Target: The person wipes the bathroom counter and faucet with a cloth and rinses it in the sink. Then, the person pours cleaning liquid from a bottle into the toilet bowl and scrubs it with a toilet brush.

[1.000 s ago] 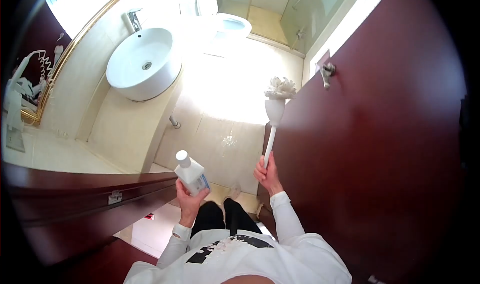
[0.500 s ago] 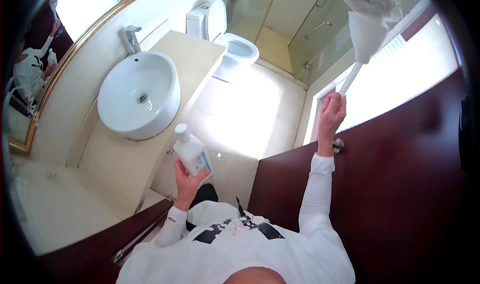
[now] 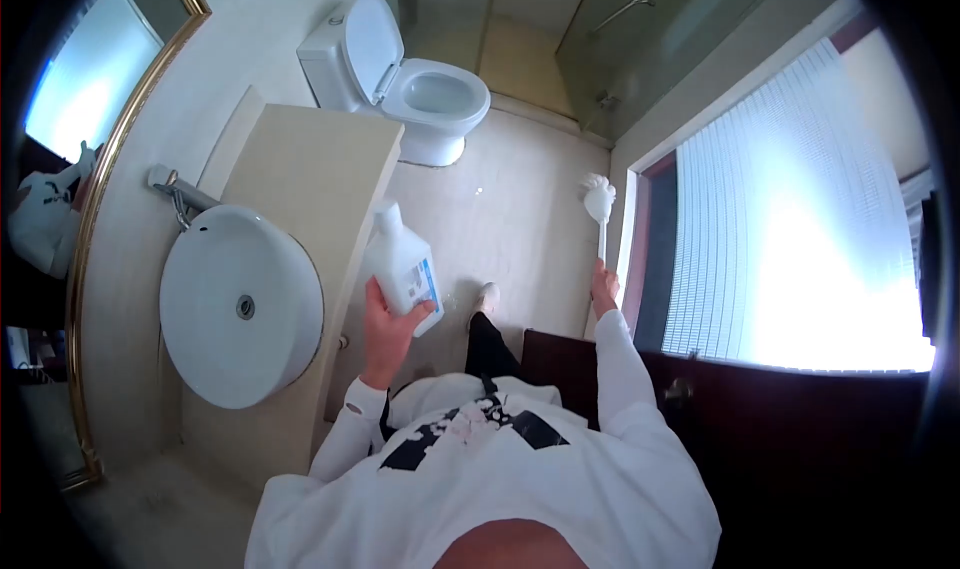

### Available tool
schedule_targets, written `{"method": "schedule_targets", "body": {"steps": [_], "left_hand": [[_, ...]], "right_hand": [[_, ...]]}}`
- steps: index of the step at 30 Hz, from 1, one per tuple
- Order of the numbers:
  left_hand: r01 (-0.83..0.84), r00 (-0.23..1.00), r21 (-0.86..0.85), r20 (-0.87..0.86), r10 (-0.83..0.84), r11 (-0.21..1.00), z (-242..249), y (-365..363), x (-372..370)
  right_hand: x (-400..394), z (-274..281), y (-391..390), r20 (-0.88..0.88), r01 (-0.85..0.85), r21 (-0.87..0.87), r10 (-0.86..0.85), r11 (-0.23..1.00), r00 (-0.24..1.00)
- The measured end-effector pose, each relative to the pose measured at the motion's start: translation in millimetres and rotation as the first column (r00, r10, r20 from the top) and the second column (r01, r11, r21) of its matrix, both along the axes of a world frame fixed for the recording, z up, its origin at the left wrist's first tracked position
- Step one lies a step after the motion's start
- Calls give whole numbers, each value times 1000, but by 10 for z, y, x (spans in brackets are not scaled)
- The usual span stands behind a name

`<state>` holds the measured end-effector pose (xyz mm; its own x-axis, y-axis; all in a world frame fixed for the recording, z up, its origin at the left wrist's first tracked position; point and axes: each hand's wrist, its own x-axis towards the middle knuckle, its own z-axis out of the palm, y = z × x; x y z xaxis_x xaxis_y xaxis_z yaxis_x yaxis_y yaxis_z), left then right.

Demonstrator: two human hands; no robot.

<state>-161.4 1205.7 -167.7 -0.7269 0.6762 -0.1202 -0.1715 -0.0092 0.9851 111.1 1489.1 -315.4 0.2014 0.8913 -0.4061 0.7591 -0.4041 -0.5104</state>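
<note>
A white plastic bottle (image 3: 402, 267) with a white cap and a blue-edged label is in my left hand (image 3: 388, 334), fingers wrapped round its lower part. It is beside the edge of the beige counter. My right hand (image 3: 604, 287) is closed round the thin white handle of a toilet brush (image 3: 600, 205). The brush has a white cup-shaped part and a fluffy pale head, which points away from me near the window side. The toilet (image 3: 436, 99) stands farther ahead with its lid raised.
At left, a round white basin (image 3: 240, 319) with a metal tap (image 3: 180, 191) sits on the counter (image 3: 300, 159), below a gold-framed mirror (image 3: 130, 169). A dark door (image 3: 780, 419) is at right, near a bright window (image 3: 790, 219). Glass shower panels (image 3: 660, 59) stand at the back.
I have stepped forward into the bathroom, so the toilet and basin appear nearer. My right hand has lowered the brush from its raised position. The bottle stays in my left hand.
</note>
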Motion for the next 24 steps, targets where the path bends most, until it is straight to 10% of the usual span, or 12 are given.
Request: {"method": "schedule_targets", "body": {"steps": [4, 13, 24], "left_hand": [[-5, 999, -37, 50, 7, 999, -207, 762, -127], [53, 962, -349, 270, 47, 936, -804, 2322, -385], [-55, 811, -396, 518, 273, 916, -2219, 4344, -1877]], "right_hand": [[124, -827, 235, -167, 54, 6, -53, 999, 985], [-32, -644, 711, -324, 141, -394, -280, 908, 904], [43, -755, 1624, -324, 175, -368, -302, 913, 896]]}}
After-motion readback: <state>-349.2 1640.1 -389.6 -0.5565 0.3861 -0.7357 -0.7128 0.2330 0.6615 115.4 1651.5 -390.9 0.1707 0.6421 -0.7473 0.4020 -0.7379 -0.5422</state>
